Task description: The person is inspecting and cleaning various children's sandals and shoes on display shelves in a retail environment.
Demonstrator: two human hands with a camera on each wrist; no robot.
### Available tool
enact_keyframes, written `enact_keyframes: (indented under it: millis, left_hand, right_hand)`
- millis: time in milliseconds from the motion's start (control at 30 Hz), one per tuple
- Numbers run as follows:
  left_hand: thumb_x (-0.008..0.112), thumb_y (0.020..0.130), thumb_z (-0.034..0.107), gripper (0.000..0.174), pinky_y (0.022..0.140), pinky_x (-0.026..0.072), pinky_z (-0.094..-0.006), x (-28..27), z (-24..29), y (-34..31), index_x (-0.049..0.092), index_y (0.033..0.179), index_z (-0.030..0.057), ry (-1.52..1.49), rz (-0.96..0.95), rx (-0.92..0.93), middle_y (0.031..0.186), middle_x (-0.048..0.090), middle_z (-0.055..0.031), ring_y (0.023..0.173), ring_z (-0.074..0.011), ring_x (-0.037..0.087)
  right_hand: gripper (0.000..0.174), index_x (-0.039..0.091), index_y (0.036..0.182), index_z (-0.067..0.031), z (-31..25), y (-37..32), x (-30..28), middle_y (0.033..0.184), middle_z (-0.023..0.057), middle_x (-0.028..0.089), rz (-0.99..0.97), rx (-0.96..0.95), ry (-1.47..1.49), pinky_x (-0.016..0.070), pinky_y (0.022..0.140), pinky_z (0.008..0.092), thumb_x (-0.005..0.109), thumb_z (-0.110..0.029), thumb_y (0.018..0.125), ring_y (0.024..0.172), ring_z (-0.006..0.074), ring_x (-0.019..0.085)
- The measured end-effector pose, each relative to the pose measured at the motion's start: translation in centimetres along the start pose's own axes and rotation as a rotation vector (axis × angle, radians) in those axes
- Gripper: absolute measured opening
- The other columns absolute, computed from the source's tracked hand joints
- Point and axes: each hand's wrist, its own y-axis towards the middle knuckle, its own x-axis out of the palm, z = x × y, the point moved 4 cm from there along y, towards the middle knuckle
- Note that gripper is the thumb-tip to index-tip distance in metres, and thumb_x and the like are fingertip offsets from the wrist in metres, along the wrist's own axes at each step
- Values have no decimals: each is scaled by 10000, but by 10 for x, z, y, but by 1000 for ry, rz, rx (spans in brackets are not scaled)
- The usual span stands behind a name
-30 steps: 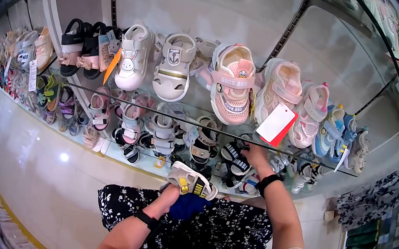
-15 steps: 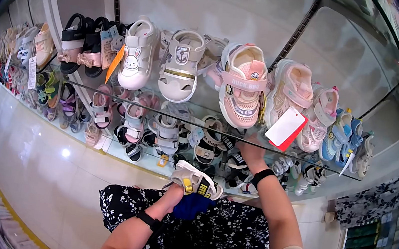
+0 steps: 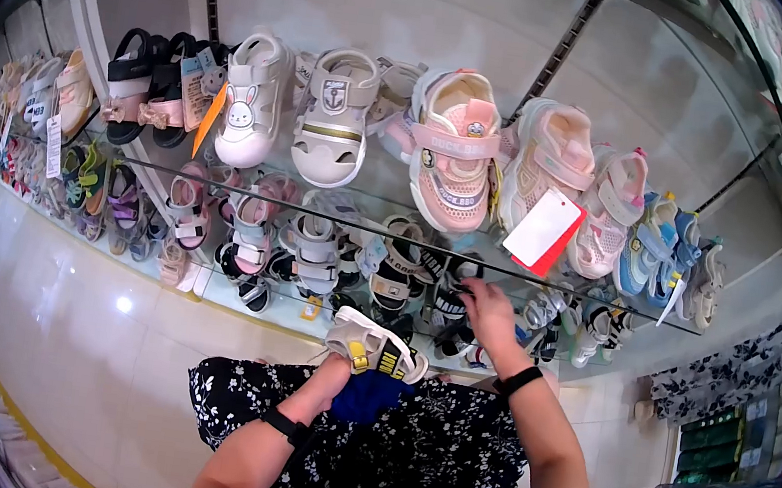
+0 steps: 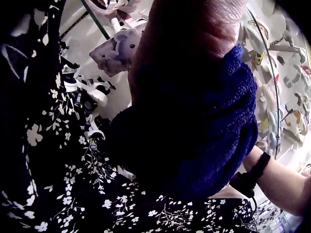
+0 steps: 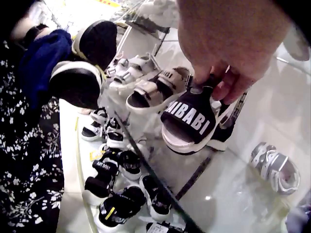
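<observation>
In the head view my left hand (image 3: 331, 377) holds a beige sandal (image 3: 367, 348) with a yellow buckle and black lettered strap, along with a dark blue cloth (image 3: 367, 397). That blue cloth (image 4: 228, 126) fills much of the left wrist view and hides the fingers. Two dark soles (image 5: 77, 87) show beside it in the right wrist view. My right hand (image 5: 233, 43) pinches the upper strap of a black sandal (image 5: 187, 124) with white lettering, over the lower glass shelf. From the head view, the right hand (image 3: 490, 316) reaches under the upper shelf edge.
Pink sneakers (image 3: 455, 154), white sandals (image 3: 333, 123) and a white-and-red tag (image 3: 544, 230) line the upper shelf. Its glass edge (image 3: 316, 212) runs just above the right hand. Beige sandals (image 5: 158, 90) and grey sandals (image 5: 277, 167) stand near the black one; several black sandals (image 5: 121, 204) sit lower.
My right hand first lay at the black lettered sandals, then reached further under the shelf edge, and now has come back a little toward me. The left hand keeps the beige sandal and blue cloth.
</observation>
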Motion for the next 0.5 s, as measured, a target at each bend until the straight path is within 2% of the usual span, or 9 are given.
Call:
enact_keyframes:
  millis: [133, 300, 400, 500]
  left_hand:
    - [504, 918, 264, 441, 907, 430, -286, 2, 6, -8, 474, 1278, 11, -38, 40, -97, 1229, 545, -78, 1088, -148, 521]
    - [509, 915, 256, 429, 895, 444, -290, -8, -14, 10, 486, 1264, 7, -71, 8, -38, 1212, 557, -85, 1069, -152, 539]
    - [515, 909, 240, 416, 878, 454, -288, -7, -12, 8, 498, 1249, 3, -45, 39, -39, 1204, 563, -89, 1046, -157, 554]
    - [513, 907, 236, 418, 876, 452, -287, -4, -4, 4, 494, 1252, 1, -19, 53, -59, 1206, 563, -92, 1040, -159, 558]
  right_hand:
    - [196, 573, 1007, -80, -5, 7, 13, 873, 119, 622, -10, 2, 75, 469, 750, 410, 600, -143, 822, 860, 322, 572]
    - [192, 567, 1001, -74, -8, 11, 12, 870, 116, 620, -83, 35, 56, 471, 772, 403, 591, -141, 823, 880, 315, 580]
    - [197, 573, 1008, -88, -11, 12, 13, 855, 118, 614, -9, -36, 92, 477, 761, 414, 597, -165, 828, 887, 318, 587]
    - [199, 581, 1011, -78, -13, 11, 0, 858, 152, 623, 39, 142, 125, 480, 730, 444, 589, -188, 845, 872, 352, 594]
